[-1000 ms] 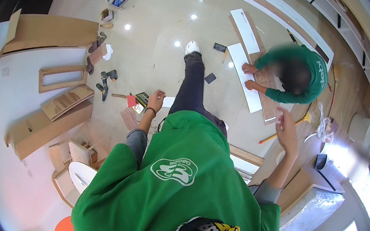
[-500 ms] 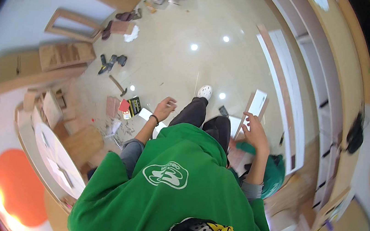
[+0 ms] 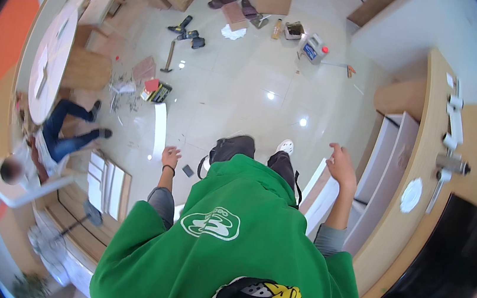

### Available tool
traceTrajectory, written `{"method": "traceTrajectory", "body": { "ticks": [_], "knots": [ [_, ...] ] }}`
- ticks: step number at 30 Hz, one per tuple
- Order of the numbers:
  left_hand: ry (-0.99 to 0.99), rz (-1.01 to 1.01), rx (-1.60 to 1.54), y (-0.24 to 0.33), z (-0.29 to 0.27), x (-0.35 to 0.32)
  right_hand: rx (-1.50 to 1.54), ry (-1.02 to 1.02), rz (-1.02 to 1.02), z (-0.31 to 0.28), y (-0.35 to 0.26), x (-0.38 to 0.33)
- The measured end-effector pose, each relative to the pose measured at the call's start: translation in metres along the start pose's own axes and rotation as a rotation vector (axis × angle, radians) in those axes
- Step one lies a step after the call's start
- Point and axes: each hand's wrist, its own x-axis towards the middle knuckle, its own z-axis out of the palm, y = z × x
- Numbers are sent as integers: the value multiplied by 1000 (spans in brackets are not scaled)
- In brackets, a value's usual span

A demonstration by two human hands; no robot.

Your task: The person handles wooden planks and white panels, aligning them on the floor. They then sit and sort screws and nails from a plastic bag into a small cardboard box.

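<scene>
Ahead-left of the empty, fingers-apart left hand (image 3: pixel 171 156), a white strip (image 3: pixel 159 127) points forward on the floor (image 3: pixel 226 103); the empty, loosely uncurled right hand (image 3: pixel 342 166) is farther.

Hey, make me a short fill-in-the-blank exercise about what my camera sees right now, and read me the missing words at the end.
1. The left hand and the right hand are holding ____.
2. The dark wristband is worn on the ____ side.
3. The jug has a cap coloured ____.
4. The other person wears trousers coloured ____.

Missing words: nothing; left; red; blue.
</scene>
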Motion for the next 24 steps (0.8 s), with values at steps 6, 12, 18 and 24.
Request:
{"method": "traceTrajectory", "body": {
  "ticks": [6,12,18,24],
  "knots": [
    [45,460,777,-94,36,-168,125,-27,-385,-125,-46,82],
    [-44,-201,196,-36,114,-249,-7,-111,-770,-82,-100,163],
    [12,-325,-34,-49,146,-203,-157,-593,-910,-19,-216,209],
    [59,-513,-205,-38,138,-84,-355,-702,-905,41,-305,308]
  ]
}}
